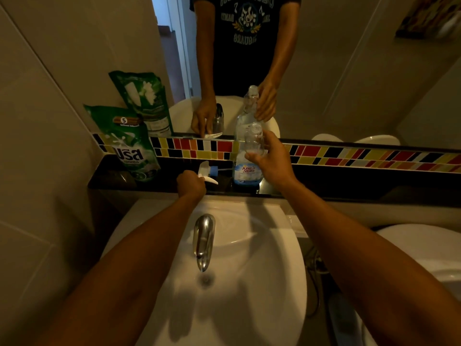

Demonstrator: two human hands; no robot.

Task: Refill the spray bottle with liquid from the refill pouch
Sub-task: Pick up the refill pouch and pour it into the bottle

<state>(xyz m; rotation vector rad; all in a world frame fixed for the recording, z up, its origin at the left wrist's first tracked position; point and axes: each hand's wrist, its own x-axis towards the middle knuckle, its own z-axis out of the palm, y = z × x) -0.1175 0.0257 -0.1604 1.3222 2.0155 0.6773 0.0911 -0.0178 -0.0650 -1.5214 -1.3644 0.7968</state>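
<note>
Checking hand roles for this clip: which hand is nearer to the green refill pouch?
Left. The left hand rests on the spray head on the ledge, just right of the green refill pouch. The right hand grips the spray bottle, farther right.

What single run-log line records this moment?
left hand: setting spray head on ledge | right hand: gripping spray bottle | refill pouch: untouched

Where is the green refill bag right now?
The green refill pouch stands on the dark ledge, far left, leaning against the mirror. The spray head lies just to its right.
</note>
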